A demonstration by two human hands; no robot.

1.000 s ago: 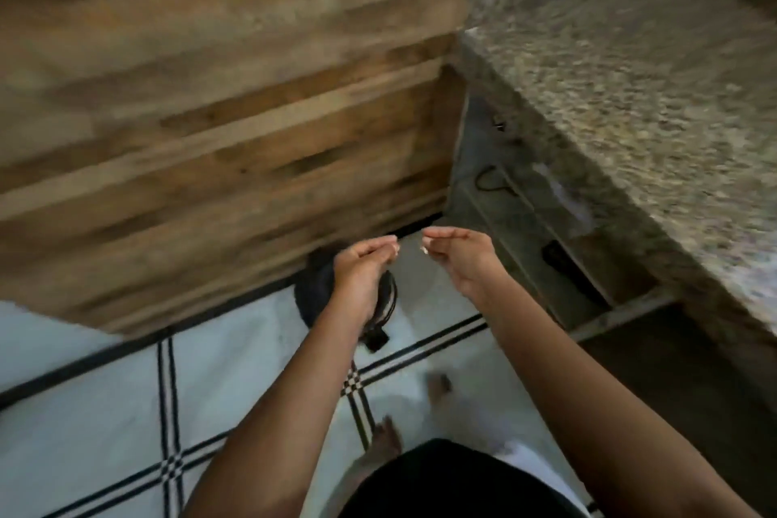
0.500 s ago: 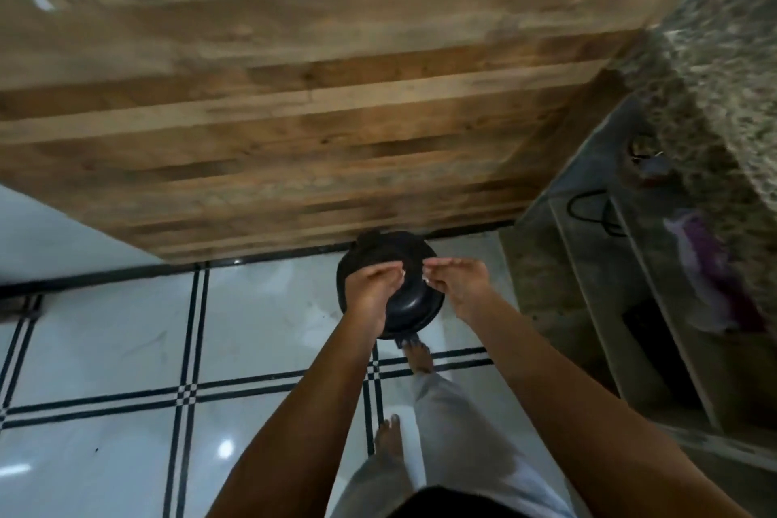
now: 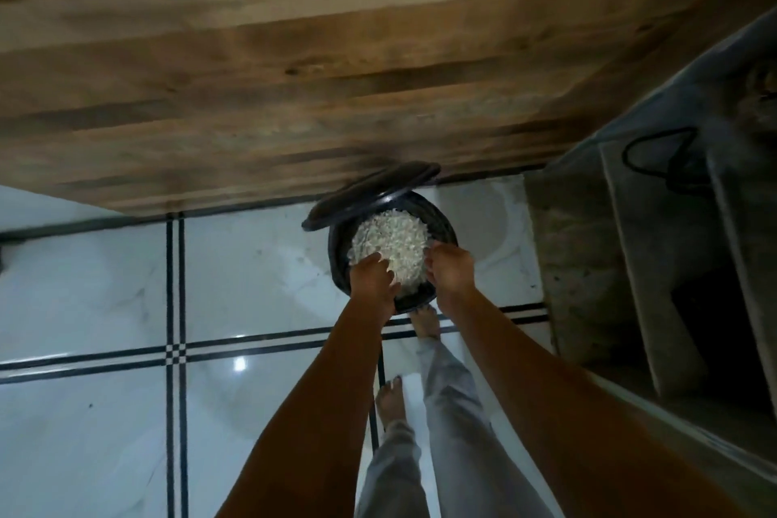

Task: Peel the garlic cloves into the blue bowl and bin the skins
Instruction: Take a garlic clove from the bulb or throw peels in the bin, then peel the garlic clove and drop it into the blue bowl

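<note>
Wooden wall, tiled floor, black cable.

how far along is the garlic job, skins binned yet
Near the end, it seems. Done: the black bin has its lid up and holds a pale heap, likely skins. In hand: the left hand and right hand hang over it, fingers down; whether either grips any skins cannot be told. Left: letting the lid drop. The blue bowl and cloves are out of view, so the peeling cannot be checked.

Left hand, right hand over black bin (lid tilted up), pale skins inside
</note>
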